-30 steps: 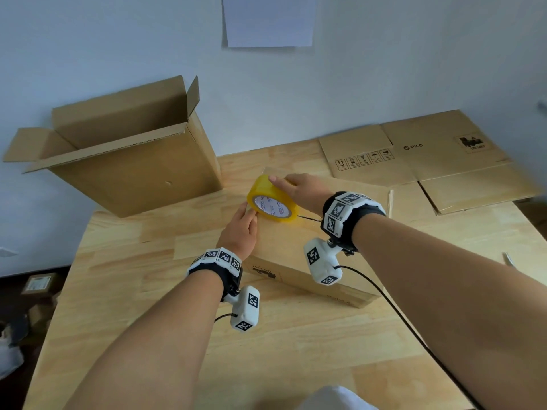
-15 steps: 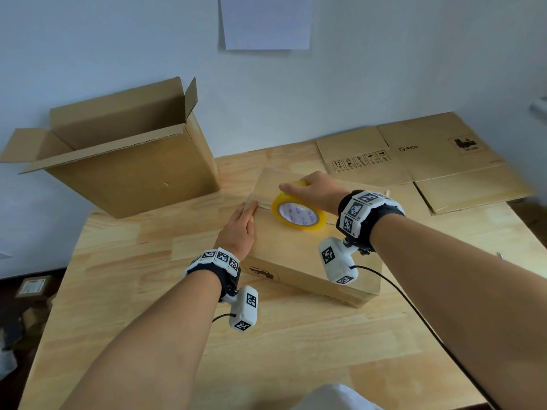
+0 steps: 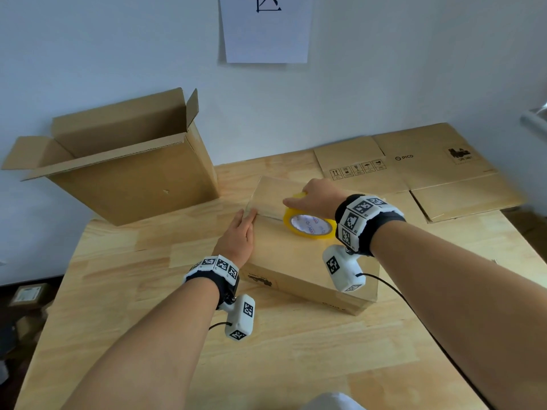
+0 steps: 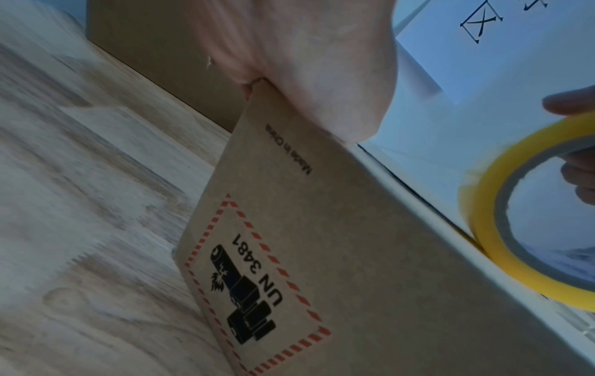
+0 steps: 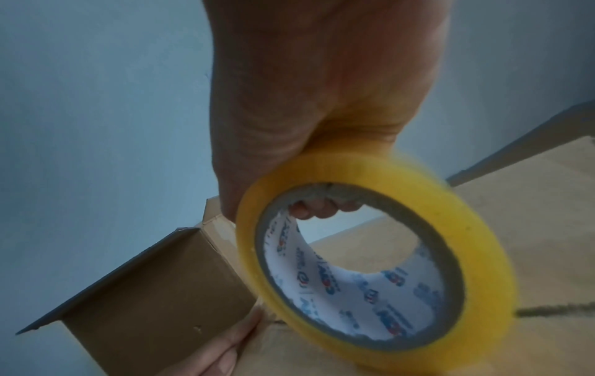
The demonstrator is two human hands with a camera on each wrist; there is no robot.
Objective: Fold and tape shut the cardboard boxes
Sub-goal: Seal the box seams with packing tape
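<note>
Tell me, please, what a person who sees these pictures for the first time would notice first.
The eye goes first to the yellow tape roll, which the right hand grips on top of the closed cardboard box in the middle of the wooden table. The left hand lies flat on the box's left edge. Behind, to the left, a larger open box stands with its flaps up.
</note>
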